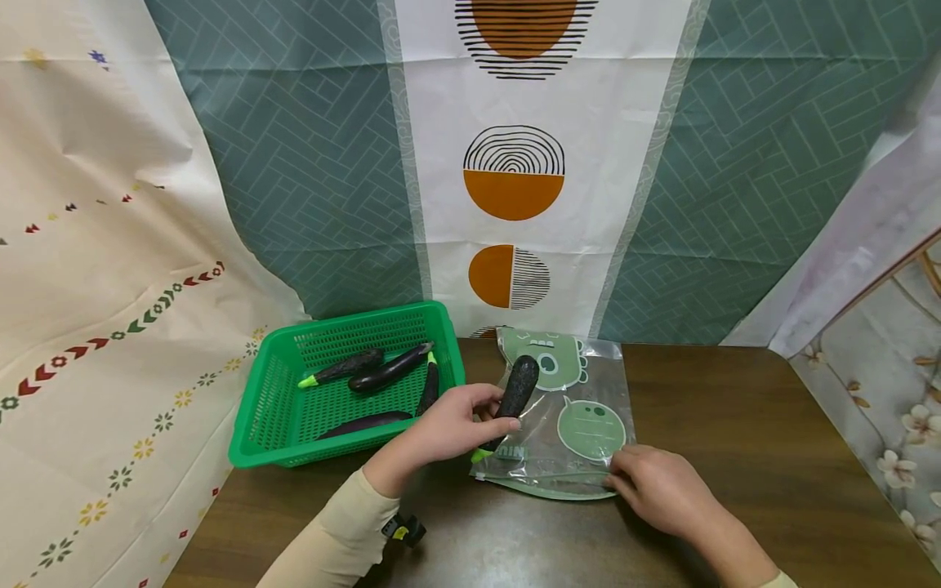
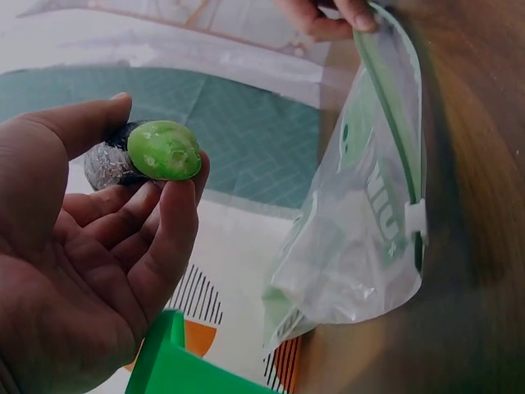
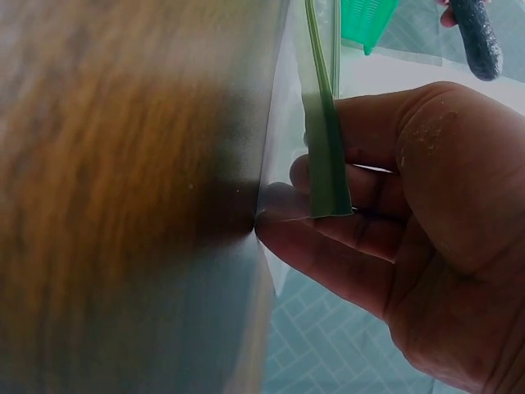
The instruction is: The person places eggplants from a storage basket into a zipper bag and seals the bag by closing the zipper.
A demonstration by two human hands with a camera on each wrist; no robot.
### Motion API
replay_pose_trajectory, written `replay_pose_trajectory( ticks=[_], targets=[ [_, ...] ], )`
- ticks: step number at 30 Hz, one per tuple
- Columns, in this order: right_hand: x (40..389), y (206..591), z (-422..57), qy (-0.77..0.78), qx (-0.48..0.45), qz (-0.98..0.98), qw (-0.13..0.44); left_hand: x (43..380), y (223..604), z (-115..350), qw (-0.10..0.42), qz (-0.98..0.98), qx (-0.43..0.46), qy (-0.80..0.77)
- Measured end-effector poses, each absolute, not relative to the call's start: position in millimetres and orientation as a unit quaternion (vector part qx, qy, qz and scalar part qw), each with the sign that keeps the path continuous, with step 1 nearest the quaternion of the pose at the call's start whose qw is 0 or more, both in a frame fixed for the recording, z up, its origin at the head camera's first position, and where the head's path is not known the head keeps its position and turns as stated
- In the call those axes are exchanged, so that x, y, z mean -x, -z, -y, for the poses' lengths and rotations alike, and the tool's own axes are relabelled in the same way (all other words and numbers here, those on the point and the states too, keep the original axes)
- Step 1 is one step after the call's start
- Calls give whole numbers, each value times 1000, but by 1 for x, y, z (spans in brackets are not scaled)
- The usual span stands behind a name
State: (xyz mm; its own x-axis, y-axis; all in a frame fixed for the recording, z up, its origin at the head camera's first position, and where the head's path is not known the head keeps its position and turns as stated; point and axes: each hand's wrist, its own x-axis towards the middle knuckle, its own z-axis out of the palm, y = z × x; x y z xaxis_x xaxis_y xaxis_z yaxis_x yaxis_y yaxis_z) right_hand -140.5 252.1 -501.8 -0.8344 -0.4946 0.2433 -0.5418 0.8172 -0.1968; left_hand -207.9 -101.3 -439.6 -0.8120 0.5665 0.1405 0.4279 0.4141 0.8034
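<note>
One long, dark, bumpy-skinned vegetable with a bright green stem end (image 1: 519, 389) is held above a clear plastic zip bag printed with green cartoon figures (image 1: 550, 408), its green end pointing toward the near edge of the bag. It is grasped between the thumb and curled fingers of the left hand (image 1: 457, 420), while the green closure edge of the bag is pinched near its right end by the fingers of the right hand (image 1: 657, 487). Whether the mouth is parted cannot be told. For steady handling, that pinch should be kept firm, so that the limp plastic is not dragged across the brown wooden table (image 1: 742, 433). The small white slider (image 2: 416, 220), at the other end of the closure, is best given clearance, since the bumpy skin could catch there. A light but full grip would seem to suit the smooth-ended shape, as it could roll if loosely pinched. Four more dark vegetables are contained in the green perforated plastic basket (image 1: 253, 400), just beside the left hand.
</note>
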Motion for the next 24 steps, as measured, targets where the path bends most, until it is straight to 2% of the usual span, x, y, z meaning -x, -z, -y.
replay_pose_trajectory(
  ticks=[11,24],
  targets=[
    [141,503,-253,-129,-277,946,106,201,449,85,120,-839,-322,-422],
    [141,501,-251,-130,-272,947,108,196,462,76,137,-836,-386,-365]
  ],
)
